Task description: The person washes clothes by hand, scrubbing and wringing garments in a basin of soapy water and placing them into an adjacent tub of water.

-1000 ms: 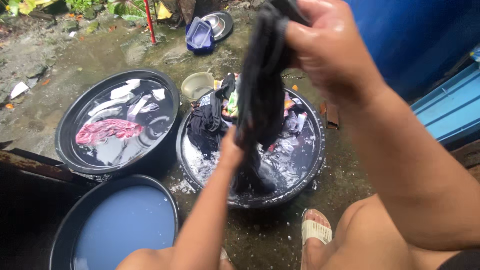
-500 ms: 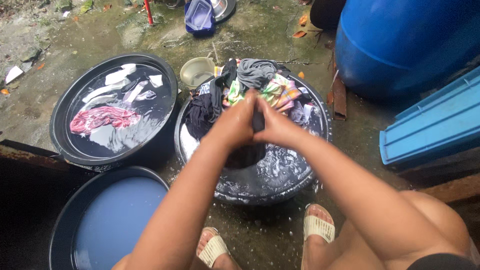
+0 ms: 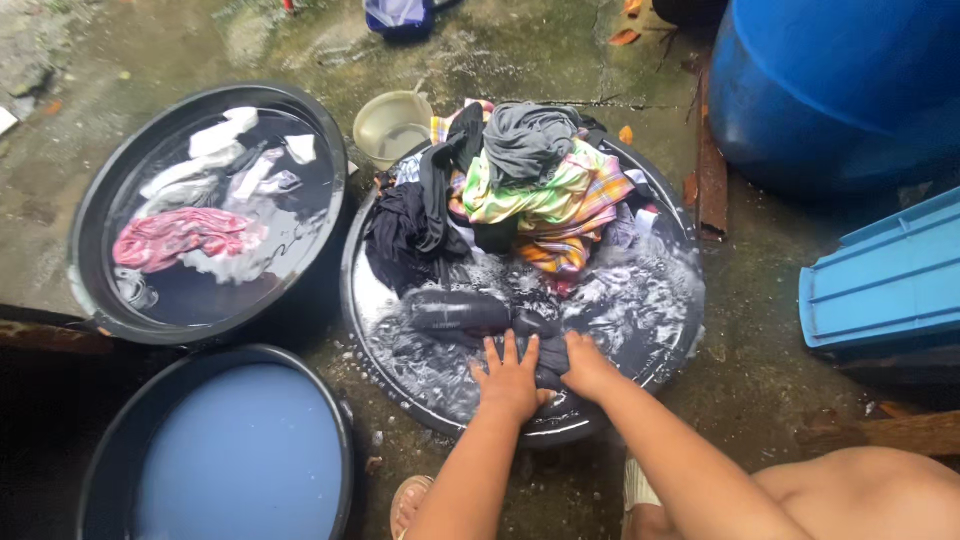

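Pressing flat, spread left hand [image 3: 512,378] and right hand [image 3: 587,366] on soggy dark cloth [image 3: 470,315].

You worked outdoors on a wet, grey concrete floor [image 3: 770,330], stained green with moss and cracked in places. Daylight fell evenly, without hard shadows. A large blue plastic drum [image 3: 840,80] stood at your upper right, with a flat, ribbed blue plastic lid [image 3: 885,285] lying just below it. A rusty brown strip [image 3: 712,180] rested beside the drum. Dry orange leaves [image 3: 625,37] lay scattered on the ground near the top.
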